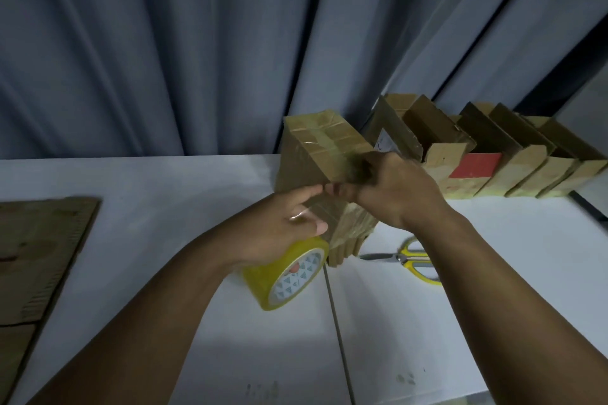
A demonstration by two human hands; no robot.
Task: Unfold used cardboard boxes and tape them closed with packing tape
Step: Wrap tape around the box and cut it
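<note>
At centre, tilted above the table (164, 191), the cardboard box (312, 154) is held by both hands. The left grip (289, 220) clasps its near face at 7 o'clock; the right grip (388, 187) curls over its taped edge at 3 o'clock. Taping looks underway. The next move is probably to smooth the strip, then cut it from the tape roll (260, 283) with the scissors (411, 260) at 4 o'clock.

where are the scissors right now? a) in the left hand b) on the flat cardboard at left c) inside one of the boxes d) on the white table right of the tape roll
d: the scissors lie on the white table, to the right of the yellow tape roll.
</note>
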